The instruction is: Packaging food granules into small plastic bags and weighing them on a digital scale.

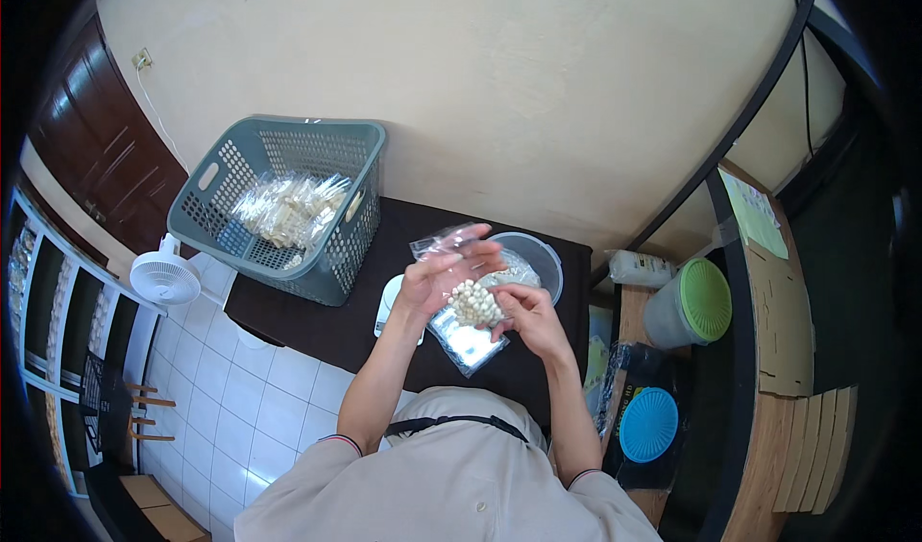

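A clear plastic bag of small whitish round pieces (pixel 475 304) is between my hands, above the dark-covered table (pixel 302 329). My right hand (pixel 531 319) pinches the bag's lower right side. My left hand (pixel 446 272) is at its upper left with fingers spread, the bag's clear top lying across them; whether it grips the film is unclear. Beneath lies a stack of shiny clear plastic bags (pixel 470 344). Behind my hands a round translucent tub (pixel 553 265) holds a plastic bag with whitish contents (pixel 515 268). A white device like a kitchen scale (pixel 389 304) is partly hidden by my left forearm.
A grey-green perforated basket (pixel 349 254) with several filled clear bags (pixel 292 211) stands on the table's left. A white fan (pixel 166 277) is further left. At right are a green-lidded container (pixel 706 302), a blue lid (pixel 648 424) and a shelf with cardboard (pixel 785 319). The wall (pixel 504 110) borders the table's back.
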Tool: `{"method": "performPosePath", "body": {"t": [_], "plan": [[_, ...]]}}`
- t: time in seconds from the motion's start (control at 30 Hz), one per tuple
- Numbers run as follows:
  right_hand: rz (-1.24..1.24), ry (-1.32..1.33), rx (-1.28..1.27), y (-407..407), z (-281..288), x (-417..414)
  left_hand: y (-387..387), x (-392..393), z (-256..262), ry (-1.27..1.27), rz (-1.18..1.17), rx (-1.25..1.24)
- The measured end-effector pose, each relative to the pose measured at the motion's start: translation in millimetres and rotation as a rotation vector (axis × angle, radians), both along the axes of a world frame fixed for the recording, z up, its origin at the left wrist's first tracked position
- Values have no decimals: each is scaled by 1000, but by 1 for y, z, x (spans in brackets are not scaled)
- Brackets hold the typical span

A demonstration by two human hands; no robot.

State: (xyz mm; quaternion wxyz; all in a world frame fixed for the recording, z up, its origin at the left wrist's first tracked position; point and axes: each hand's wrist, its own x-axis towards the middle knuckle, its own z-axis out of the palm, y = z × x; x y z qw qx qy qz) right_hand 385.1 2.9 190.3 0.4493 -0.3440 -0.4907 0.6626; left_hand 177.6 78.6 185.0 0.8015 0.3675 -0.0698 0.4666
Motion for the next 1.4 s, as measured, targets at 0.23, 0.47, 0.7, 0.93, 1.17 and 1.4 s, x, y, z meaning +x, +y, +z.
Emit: {"method": "performPosePath", "body": {"t": [0.23, 0.47, 0.7, 0.93, 1.17, 1.4], "plan": [[-174, -71, 188, -14, 3, -10, -12, 10, 13, 227, 110, -95], [-548, 35, 196, -14, -20, 2, -33, 21, -3, 689, 447, 228], [-856, -9, 298, -12, -29, -11, -50, 50, -18, 411, 334, -164], [-770, 76, 183, -12, -7, -10, -37, 43, -27, 563, 506, -222], [-523, -8, 193, 1, -17, 9, -35, 24, -11, 1081, 498, 227], [-632, 65, 210, 13, -15, 7, -31, 20, -7, 934, 464, 177]]}}
